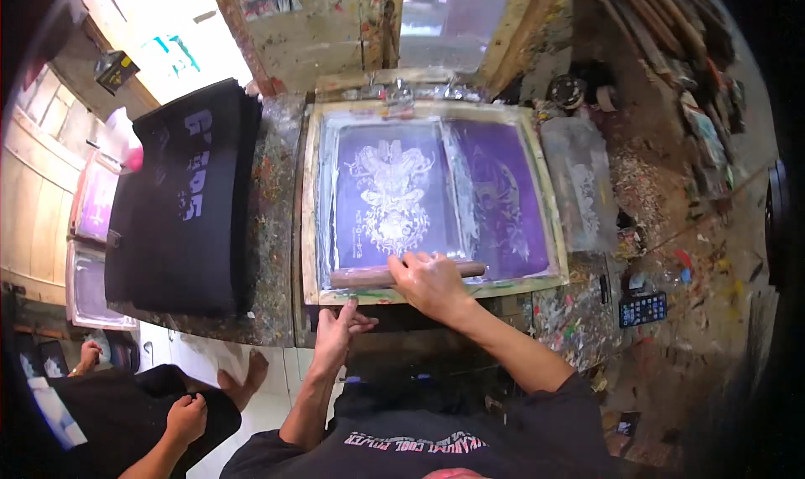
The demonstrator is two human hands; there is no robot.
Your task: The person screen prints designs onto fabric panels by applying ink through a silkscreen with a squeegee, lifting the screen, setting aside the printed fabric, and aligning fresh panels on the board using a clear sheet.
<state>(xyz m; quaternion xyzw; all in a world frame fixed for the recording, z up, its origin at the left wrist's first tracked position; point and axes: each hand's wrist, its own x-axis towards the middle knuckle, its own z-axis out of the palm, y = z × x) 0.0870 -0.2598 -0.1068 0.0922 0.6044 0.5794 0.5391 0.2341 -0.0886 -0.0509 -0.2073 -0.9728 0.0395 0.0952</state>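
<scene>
A wooden-framed printing screen (pixel 309 202) lies flat in front of me. Its purple mesh (pixel 503 160) carries two pale patterns, the left one ornate and bright, the right one fainter. My right hand (pixel 432 286) grips a long brown squeegee (pixel 360 276), which rests across the near end of the mesh. Just below the screen's near edge is my left hand (pixel 337 332), thumb raised and fingers stretched to the right. It holds nothing that I can see; whether it touches the frame I cannot tell.
A stack of black cloth (pixel 184 219) with pale lettering sits left of the screen. On the right lie a translucent patterned sheet (pixel 580 186) and a phone (pixel 643 309) on the paint-stained table (pixel 272 227). Another person (pixel 159 412) sits at the lower left, near more framed screens (pixel 92 290).
</scene>
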